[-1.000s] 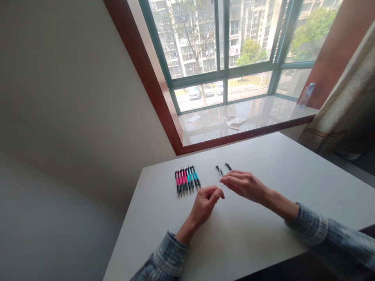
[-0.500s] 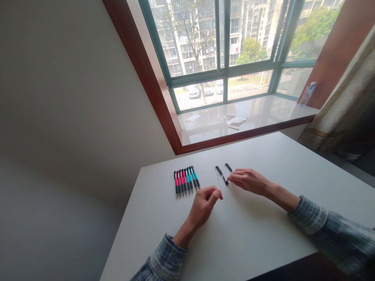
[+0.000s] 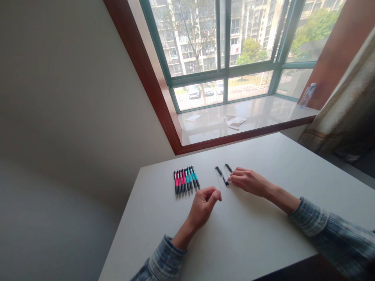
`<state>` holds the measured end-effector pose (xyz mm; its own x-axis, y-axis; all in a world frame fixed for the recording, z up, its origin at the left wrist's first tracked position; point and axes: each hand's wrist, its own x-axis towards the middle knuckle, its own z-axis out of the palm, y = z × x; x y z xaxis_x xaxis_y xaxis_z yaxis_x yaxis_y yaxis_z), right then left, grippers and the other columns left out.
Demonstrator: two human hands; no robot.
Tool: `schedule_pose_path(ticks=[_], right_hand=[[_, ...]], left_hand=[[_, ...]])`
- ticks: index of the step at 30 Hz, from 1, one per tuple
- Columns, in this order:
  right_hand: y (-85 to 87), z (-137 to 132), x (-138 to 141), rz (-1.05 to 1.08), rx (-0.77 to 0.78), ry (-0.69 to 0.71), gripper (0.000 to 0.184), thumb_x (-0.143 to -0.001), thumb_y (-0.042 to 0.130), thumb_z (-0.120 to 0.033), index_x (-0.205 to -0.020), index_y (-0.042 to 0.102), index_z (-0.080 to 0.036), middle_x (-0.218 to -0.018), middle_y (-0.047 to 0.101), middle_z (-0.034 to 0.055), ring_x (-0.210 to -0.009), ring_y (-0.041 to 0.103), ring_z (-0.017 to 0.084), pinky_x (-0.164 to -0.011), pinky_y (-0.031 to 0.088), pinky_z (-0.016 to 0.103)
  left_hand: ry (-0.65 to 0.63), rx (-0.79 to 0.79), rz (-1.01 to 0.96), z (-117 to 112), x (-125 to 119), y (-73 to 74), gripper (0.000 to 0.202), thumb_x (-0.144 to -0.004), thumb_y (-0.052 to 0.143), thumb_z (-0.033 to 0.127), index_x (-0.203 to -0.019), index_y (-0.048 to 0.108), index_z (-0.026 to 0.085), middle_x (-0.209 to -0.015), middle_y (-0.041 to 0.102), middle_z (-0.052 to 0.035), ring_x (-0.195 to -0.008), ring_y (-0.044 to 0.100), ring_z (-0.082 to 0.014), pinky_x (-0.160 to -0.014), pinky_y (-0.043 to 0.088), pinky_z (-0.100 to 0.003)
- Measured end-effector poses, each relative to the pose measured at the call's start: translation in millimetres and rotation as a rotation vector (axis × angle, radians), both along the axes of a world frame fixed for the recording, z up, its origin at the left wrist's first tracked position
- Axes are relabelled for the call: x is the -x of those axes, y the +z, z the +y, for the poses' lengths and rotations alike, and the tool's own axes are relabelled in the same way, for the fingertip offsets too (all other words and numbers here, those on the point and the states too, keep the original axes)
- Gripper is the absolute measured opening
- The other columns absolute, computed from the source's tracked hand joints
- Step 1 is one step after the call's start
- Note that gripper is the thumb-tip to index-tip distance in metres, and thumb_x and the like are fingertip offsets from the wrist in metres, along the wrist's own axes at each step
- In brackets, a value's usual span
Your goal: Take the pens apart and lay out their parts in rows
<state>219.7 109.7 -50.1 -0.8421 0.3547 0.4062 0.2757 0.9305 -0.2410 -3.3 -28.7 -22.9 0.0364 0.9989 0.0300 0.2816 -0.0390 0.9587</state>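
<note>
My left hand (image 3: 203, 205) is closed, thumb against the curled fingers, just right of and nearer than a row of pens. Whatever it may hold is hidden. Several pens lie side by side, red ones (image 3: 179, 182) on the left and turquoise ones (image 3: 191, 178) on the right. My right hand (image 3: 247, 181) reaches down to the table with its fingers pressed together; the fingertips hide what is under them. Beside them lie loose pen parts: a black upper barrel (image 3: 218, 170), a black grip piece (image 3: 225, 181), a thin clear refill (image 3: 219, 180) and another black barrel (image 3: 228, 167).
All this lies on a white table (image 3: 240, 230), whose far edge meets a wall and a window sill (image 3: 263, 113). Papers (image 3: 235, 121) and a clear bottle (image 3: 307, 95) are on the sill. A curtain (image 3: 336, 105) hangs at the right.
Both hands keep nearly the same place and pose. My left hand has shifted very slightly to the left; the pens and parts lie as before.
</note>
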Motion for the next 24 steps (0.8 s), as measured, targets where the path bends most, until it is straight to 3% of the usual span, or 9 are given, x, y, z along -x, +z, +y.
schedule_pose_path(ticks=[5, 16, 24], right_hand=[[-1.7, -0.8, -2.1, -0.031, 0.023, -0.018, 0.024, -0.102, 0.048, -0.016, -0.111, 0.070, -0.022, -0.099, 0.073, 0.0079, -0.094, 0.066, 0.022, -0.077, 0.057, 0.034], [-2.9, -1.8, -3.6, 0.059, 0.070, -0.013, 0.019, -0.102, 0.053, -0.022, -0.101, 0.072, -0.023, -0.093, 0.072, 0.0080, -0.088, 0.066, 0.021, -0.077, 0.058, 0.033], [-2.3, -0.5, -3.9, -0.002, 0.057, -0.067, 0.019, -0.101, 0.052, -0.017, -0.095, 0.070, -0.020, -0.086, 0.071, 0.0071, -0.085, 0.065, 0.020, -0.076, 0.055, 0.033]], left_hand=[[0.010, 0.000, 0.009, 1.4, 0.3, -0.4, 0.040, -0.096, 0.053, 0.045, -0.070, 0.063, 0.016, -0.059, 0.037, 0.0044, -0.058, 0.032, -0.0118, -0.056, 0.025, -0.026], [0.012, 0.001, 0.015, 1.2, -0.3, -1.4, 0.041, -0.096, 0.053, 0.047, -0.070, 0.063, 0.016, -0.058, 0.034, 0.0049, -0.057, 0.031, -0.0118, -0.056, 0.024, -0.026], [0.048, -0.011, -0.148, 4.8, 1.8, 0.4, 0.050, -0.098, 0.043, 0.054, -0.073, 0.062, 0.016, -0.060, 0.031, 0.0045, -0.058, 0.027, -0.0124, -0.057, 0.022, -0.028]])
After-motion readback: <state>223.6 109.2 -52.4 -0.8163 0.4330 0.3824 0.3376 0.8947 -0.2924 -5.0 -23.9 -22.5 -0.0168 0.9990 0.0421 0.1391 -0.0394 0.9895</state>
